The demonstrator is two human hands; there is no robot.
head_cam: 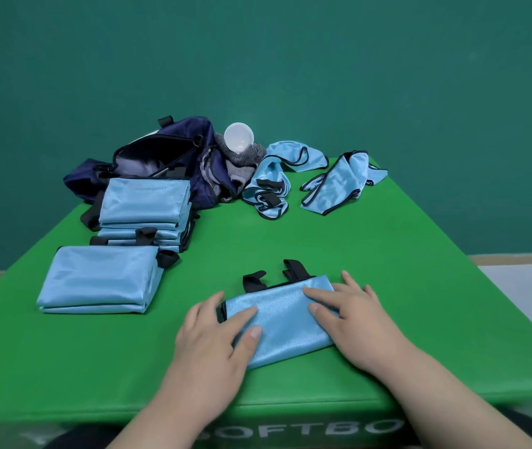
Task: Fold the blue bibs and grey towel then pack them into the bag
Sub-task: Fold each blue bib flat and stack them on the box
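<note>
A folded blue bib [285,322] with black straps lies near the front of the green mat [387,254]. My left hand [216,338] lies flat on its left end, and my right hand [352,319] presses flat on its right end. One folded bib [99,280] lies alone at the left. Behind it is a stack of folded bibs [144,205]. The open navy bag [154,157] sits at the back left. The grey towel [242,166] is crumpled beside the bag. Two unfolded bibs [274,179] [339,179] lie at the back.
A white cup [238,137] rests on the grey towel. The mat's front edge runs just below my wrists, and its right edge slopes away at the right. A green wall stands behind.
</note>
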